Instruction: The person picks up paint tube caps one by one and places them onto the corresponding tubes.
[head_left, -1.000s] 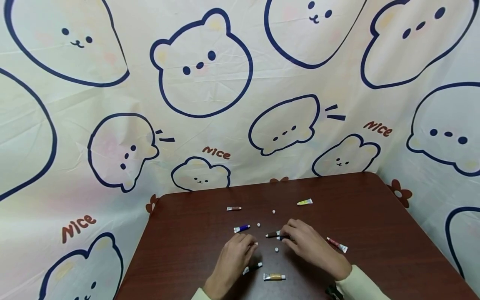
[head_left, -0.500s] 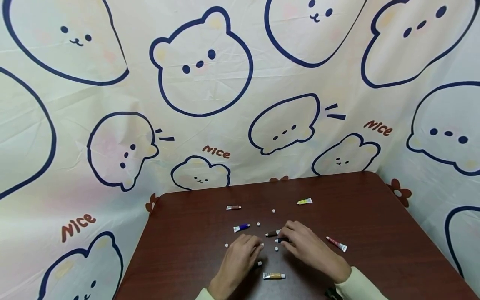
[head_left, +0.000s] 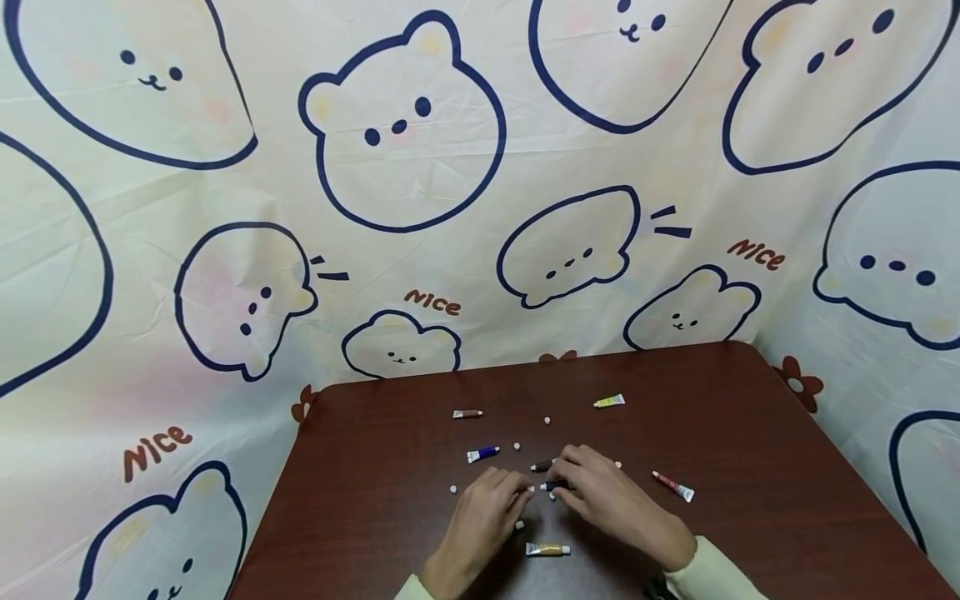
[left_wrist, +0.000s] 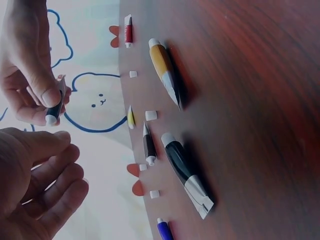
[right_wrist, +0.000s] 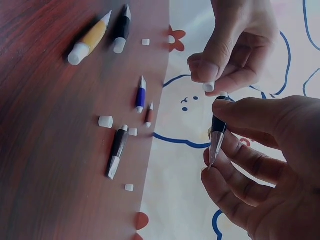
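Observation:
In the head view my left hand and my right hand face each other low over the table. My right hand holds a small dark paint tube between thumb and fingers, its white nozzle end towards my left hand. Between thumb and forefinger of my left hand is a small white cap, a short way from that nozzle. Beneath the hands lie a black paint tube, partly hidden by my left hand in the head view, and a gold paint tube. A dark brown paint tube lies just beyond.
Further out lie a blue tube, a reddish-brown tube, a yellow tube and a red tube. Several loose white caps, one of them a far cap, are scattered among them. A patterned cloth hangs behind the table.
My left hand has moved right with the cap, and my right hand slightly left with the dark tube, narrowing the gap. Loose caps beside both hands have come into view.

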